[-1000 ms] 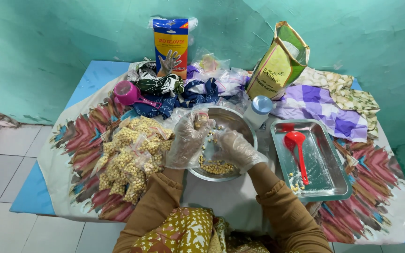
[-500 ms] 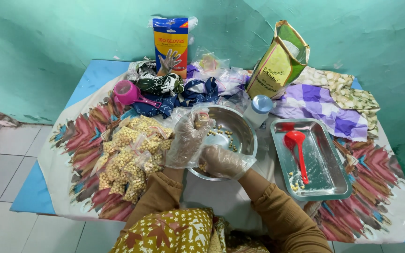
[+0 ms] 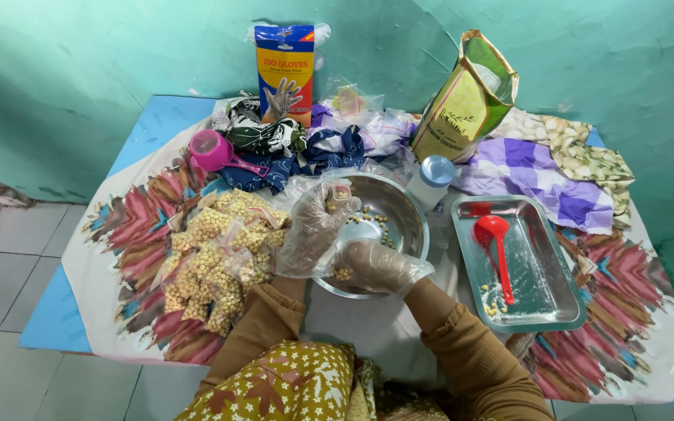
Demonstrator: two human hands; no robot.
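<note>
One view only: your head camera, looking steeply down and forward from above your lap. You face the teal painted wall (image 3: 118, 70) at the far side; the table with the patterned cloth (image 3: 118, 234) fills most of the frame, both side edges and the grey tiled floor (image 3: 9, 257) at left visible. Mid-range: your brown sleeves enter from the bottom edge, and the round steel bowl (image 3: 399, 210) sits near centre, close below you. The rectangular steel tray (image 3: 540, 296) lies right of centre.
</note>
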